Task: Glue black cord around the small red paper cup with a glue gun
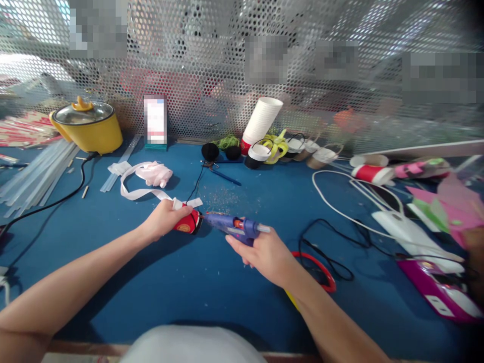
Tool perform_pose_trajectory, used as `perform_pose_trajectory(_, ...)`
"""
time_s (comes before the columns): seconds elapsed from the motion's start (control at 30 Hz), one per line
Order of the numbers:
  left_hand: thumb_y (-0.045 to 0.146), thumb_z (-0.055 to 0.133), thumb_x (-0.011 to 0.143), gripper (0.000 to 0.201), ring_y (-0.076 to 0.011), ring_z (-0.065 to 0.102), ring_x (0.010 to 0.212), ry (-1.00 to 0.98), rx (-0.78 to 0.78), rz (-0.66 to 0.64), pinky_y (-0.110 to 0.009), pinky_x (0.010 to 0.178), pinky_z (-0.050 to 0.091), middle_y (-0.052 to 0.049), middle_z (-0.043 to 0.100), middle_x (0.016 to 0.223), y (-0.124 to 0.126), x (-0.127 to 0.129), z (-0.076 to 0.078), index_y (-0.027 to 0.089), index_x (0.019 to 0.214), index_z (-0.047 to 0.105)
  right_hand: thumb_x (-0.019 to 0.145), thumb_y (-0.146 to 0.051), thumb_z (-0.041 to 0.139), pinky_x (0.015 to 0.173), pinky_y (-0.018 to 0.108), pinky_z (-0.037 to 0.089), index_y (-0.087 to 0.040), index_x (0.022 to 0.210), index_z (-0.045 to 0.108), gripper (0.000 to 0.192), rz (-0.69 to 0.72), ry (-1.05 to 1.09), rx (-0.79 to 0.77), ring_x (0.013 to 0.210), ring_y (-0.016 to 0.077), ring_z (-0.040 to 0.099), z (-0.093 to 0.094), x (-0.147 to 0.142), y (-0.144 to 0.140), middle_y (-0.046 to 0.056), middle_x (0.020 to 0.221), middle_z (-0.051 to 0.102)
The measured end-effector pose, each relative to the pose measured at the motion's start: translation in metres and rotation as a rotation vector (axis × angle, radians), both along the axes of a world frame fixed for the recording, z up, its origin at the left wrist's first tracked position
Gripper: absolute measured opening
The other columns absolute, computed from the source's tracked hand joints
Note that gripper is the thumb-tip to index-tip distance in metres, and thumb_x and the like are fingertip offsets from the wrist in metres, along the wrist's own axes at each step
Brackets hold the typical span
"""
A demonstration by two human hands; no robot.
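Observation:
My left hand (164, 219) is closed around a small red paper cup (185, 223) with a gold mark on its side, tipped over above the blue tabletop. Black yarn (195, 185) runs from the cup toward a dark ball at the back. In my right hand (266, 252) is a blue glue gun (238, 227), a clear glue stick poking from its rear. The gun's nozzle points left and is close to the cup's dark end; whether they touch I cannot tell. Just behind my left hand lies a pale pink ribbon (155, 175).
A yellow electric pot (88, 128) and clear glue sticks (41, 174) occupy the left. Along the back stand a phone (155, 121), stacked white paper cups (262, 121) and small handled cups (258, 155). Red-handled scissors (328, 282), cables and a purple power strip (431, 292) lie right.

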State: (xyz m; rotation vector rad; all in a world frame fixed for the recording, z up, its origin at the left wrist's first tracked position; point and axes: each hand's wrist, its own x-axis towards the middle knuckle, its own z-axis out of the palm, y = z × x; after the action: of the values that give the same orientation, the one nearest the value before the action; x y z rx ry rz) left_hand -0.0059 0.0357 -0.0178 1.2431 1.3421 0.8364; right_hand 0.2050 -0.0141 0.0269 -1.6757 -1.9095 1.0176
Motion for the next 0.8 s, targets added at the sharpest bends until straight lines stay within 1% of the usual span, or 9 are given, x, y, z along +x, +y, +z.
perform_pose_trajectory(0.2,0.04,0.062,0.064,0.027,-0.0125,0.051,0.05,-0.01,0.005,-0.007,-0.022,0.045,0.036,0.001,0.057,0.053,-0.0004,0.0007,0.0005,0.015,0.061,0.054,0.077,-0.032,0.053,0.038,0.021,0.042,-0.02,0.059,0.046,0.022,0.011,-0.002,-0.009,0.034,0.0112,0.051,0.0009,0.0003,-0.0002,-0.005,0.038,0.05)
perform_pose_trajectory(0.43,0.039,0.062,0.064,0.025,-0.0125,0.05,0.05,0.007,0.006,-0.019,-0.022,0.045,0.036,0.0,0.059,0.055,-0.0001,-0.0001,-0.0007,0.015,0.062,0.054,0.077,-0.032,0.052,0.037,0.02,0.041,-0.02,0.061,0.047,0.021,0.02,0.006,0.007,0.033,0.0101,0.05,-0.0024,0.0017,-0.0014,-0.006,0.039,0.049)
perform_pose_trajectory(0.6,0.04,0.06,0.065,0.026,-0.0112,0.046,0.048,0.039,0.004,-0.016,-0.022,0.044,0.032,0.001,0.054,0.052,-0.0001,0.0002,-0.0011,0.015,0.061,0.052,0.074,-0.03,0.054,0.036,0.019,0.04,-0.019,0.065,0.049,0.015,0.006,0.019,0.005,0.033,0.01,0.049,-0.0027,0.0013,-0.0017,-0.006,0.039,0.048)
perform_pose_trajectory(0.7,0.041,0.058,0.065,0.027,-0.0102,0.043,0.047,0.058,0.0,-0.024,-0.022,0.044,0.03,0.003,0.05,0.051,-0.0007,0.0003,-0.001,0.016,0.06,0.05,0.074,-0.031,0.053,0.036,0.019,0.04,-0.02,0.066,0.049,0.015,-0.009,0.026,-0.002,0.033,0.01,0.049,-0.0028,0.0009,-0.0023,-0.006,0.039,0.048)
perform_pose_trajectory(0.8,0.04,0.058,0.065,0.026,-0.0101,0.042,0.047,0.058,0.003,-0.024,-0.023,0.044,0.03,0.003,0.049,0.051,-0.0012,0.0,-0.0009,0.016,0.06,0.049,0.075,-0.031,0.053,0.036,0.019,0.04,-0.02,0.066,0.049,0.015,-0.004,0.03,0.0,0.033,0.0099,0.049,-0.0034,0.001,-0.0028,-0.006,0.04,0.048)
